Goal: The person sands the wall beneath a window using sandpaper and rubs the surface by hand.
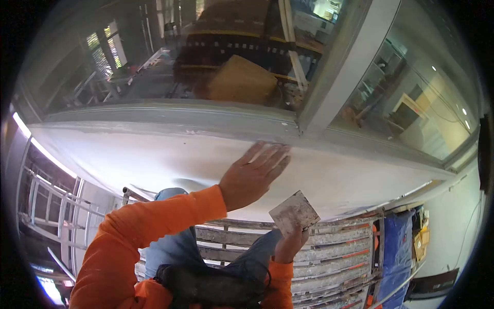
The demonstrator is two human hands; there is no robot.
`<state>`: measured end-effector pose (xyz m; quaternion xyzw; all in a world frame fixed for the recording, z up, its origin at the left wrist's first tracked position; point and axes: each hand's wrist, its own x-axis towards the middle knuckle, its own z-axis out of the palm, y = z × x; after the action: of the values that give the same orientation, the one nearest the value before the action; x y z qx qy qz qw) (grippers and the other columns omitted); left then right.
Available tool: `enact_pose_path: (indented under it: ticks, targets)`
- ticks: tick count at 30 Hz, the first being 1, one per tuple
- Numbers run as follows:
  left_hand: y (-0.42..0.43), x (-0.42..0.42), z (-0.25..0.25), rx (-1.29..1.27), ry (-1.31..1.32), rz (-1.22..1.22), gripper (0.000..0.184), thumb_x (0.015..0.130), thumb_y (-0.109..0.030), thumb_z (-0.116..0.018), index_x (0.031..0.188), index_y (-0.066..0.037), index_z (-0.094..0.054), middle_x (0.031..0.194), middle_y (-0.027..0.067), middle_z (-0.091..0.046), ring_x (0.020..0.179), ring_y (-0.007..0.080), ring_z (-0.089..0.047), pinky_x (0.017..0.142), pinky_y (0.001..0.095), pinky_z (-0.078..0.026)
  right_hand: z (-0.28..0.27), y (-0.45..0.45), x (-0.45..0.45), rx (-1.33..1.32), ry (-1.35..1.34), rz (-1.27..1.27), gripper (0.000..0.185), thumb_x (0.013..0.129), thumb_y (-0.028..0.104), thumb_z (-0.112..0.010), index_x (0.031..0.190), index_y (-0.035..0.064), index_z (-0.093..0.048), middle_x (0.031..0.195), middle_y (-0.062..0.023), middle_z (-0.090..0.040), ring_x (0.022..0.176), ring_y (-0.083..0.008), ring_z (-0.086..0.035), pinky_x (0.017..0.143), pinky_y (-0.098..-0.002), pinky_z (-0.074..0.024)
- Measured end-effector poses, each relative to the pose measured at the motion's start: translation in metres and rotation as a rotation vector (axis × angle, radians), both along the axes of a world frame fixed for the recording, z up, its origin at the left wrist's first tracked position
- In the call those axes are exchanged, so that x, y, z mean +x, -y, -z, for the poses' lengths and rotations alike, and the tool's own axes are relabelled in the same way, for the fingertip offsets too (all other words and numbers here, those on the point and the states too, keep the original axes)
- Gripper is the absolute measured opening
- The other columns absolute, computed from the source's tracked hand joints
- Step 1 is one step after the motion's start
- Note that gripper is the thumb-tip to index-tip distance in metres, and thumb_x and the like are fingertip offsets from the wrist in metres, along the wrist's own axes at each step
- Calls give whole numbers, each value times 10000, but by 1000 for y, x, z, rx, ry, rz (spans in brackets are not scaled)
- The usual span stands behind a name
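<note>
My left hand (252,172) lies against the white wall surface (154,154) just below the window frame, fingers stretched out and dusted white at the tips. My right hand (291,244) is closed around a putty knife (294,212) with a wide, square, smeared blade. The blade tilts upward, below and to the right of my left hand. Its handle is hidden in my grip. Both arms wear orange sleeves.
A grey window frame (175,114) with large glass panes runs above the wall. Beneath me is a slatted, paint-spattered platform (329,252). Metal scaffolding (62,211) stands at left; blue sheeting (395,242) and a cardboard box (421,242) are at right.
</note>
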<state>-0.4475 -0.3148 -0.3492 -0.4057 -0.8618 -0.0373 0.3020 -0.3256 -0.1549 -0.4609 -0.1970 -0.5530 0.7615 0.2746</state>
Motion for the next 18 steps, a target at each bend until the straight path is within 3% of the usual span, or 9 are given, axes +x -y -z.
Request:
enact_pose_path:
  ticks: [2,5,8,12,13,14,16,18]
  targets:
    - [26,6,-5,-106,107,-158,682,825,-299,-658,1432,-60,-457,1510,95,-422,1400,227,-370,1209,470,-192,-3,-4,-4,-88,-6,-22,363,942,187,-576,1204,-64,-556,1127,-134,-620,1020,-222,-617,882,-342,-511]
    - [90,17,-12,-98,32,-240,534,784,-220,-658,1291,-65,-594,1381,106,-541,1309,254,-471,1162,491,-290,-8,-11,-7,-142,-44,-67,382,950,196,-569,1222,-71,-546,1160,-142,-615,1034,-229,-625,880,-346,-527]
    - [159,37,-23,131,-49,-425,457,797,-124,-680,1238,-31,-603,1242,130,-602,1202,299,-543,1099,509,-373,-19,-10,-10,-125,-109,-153,373,961,199,-563,1210,-79,-557,1154,-145,-625,1037,-228,-632,867,-344,-540]
    - [210,63,4,611,-40,-724,475,807,-100,-678,1258,-13,-555,1276,188,-570,1219,366,-524,1065,468,-405,-27,-2,-32,-60,-119,-362,363,931,139,-540,1234,-60,-550,1136,-147,-629,983,-249,-657,826,-347,-552]
    - [215,64,18,689,-50,-733,549,808,-89,-689,1314,-3,-495,1319,223,-526,1249,390,-496,1084,441,-393,-22,-1,-39,16,-159,-406,316,927,118,-563,1179,-71,-586,1047,-111,-657,909,-185,-647,759,-301,-535]
    - [217,63,34,784,26,-754,626,845,-95,-698,1391,29,-417,1428,223,-444,1350,341,-418,1111,408,-372,-25,-2,-48,21,-160,-447,316,927,118,-563,1179,-71,-586,1047,-111,-657,909,-185,-647,759,-301,-535]
    - [217,49,60,870,108,-781,859,841,-168,-734,1482,81,-218,1523,323,-267,1444,434,-259,1189,445,-244,-34,-2,-69,343,-204,-618,251,914,82,-587,1107,-75,-625,951,-76,-672,826,-136,-622,703,-271,-504]
    - [205,32,73,1059,226,-680,1049,828,-241,-761,1505,121,-46,1562,376,-64,1486,463,-75,1216,461,-139,-41,0,-92,600,-225,-717,208,909,78,-613,1047,-68,-668,930,-86,-699,801,-137,-635,697,-279,-505]
